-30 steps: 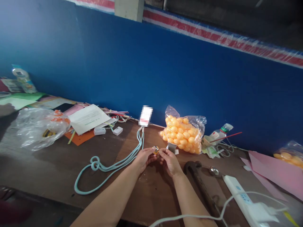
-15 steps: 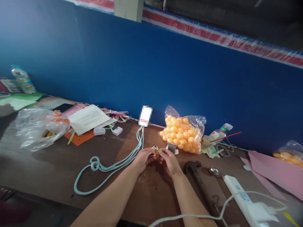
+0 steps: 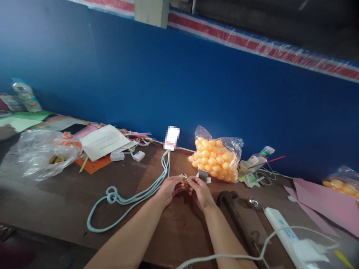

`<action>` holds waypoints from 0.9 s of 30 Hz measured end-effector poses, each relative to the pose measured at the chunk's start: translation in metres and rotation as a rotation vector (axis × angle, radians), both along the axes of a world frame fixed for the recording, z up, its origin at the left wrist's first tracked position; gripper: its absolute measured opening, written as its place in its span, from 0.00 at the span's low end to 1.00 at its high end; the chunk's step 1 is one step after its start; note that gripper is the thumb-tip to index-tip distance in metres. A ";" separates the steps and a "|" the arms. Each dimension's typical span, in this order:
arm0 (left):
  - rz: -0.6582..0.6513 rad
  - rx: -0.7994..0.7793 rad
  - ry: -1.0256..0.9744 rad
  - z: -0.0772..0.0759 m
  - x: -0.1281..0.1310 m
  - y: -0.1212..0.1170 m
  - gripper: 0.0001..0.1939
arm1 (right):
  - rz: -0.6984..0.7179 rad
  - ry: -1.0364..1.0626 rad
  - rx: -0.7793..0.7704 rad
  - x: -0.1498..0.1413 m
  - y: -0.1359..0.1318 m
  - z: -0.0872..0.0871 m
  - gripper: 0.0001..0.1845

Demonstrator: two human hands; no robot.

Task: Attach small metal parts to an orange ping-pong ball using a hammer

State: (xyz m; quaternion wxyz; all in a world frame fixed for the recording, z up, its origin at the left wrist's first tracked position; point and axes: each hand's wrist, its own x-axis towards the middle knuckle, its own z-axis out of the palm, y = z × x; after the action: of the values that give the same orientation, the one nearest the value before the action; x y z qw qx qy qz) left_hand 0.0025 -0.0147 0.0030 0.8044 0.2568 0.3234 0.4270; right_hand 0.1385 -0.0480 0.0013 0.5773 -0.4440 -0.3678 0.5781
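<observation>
My left hand (image 3: 171, 189) pinches a small round shiny piece, silver and yellow (image 3: 183, 178), above the brown table. Close against it, my right hand (image 3: 198, 190) has its thumb and fingertips pressed together at the piece's right side. Whether the right fingers grip the piece or something tiny is too small to make out. Just behind the right hand lies a small open grey box (image 3: 203, 174). A clear bag of orange balls (image 3: 214, 158) stands behind that.
Left of my hands lies a looped light-blue cord (image 3: 126, 201) with a white card (image 3: 171, 138). To the right are a hammer (image 3: 235, 213), a shiny round piece (image 3: 252, 202), a power strip (image 3: 283, 228) and its white cable. Papers (image 3: 103, 142) and a plastic bag (image 3: 42, 157) are farther left.
Both hands keep nearly the same pose around the small round piece. The view has shifted very slightly. At the far left edge, another person's blurred hand has moved a little.
</observation>
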 end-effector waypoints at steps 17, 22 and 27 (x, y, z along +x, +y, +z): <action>-0.049 0.037 -0.047 0.001 -0.002 -0.001 0.07 | 0.011 -0.033 0.033 0.002 -0.002 0.003 0.12; -0.055 0.070 -0.067 -0.003 -0.002 0.000 0.07 | 0.024 -0.062 0.056 0.002 -0.002 0.004 0.11; -0.081 0.113 -0.100 -0.007 -0.002 0.002 0.09 | 0.039 -0.030 0.053 0.001 -0.003 0.006 0.11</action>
State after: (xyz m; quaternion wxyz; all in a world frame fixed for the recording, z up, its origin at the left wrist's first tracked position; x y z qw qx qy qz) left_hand 0.0003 -0.0130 -0.0038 0.8203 0.2931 0.2476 0.4242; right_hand 0.1392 -0.0509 0.0076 0.5718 -0.4300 -0.4002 0.5727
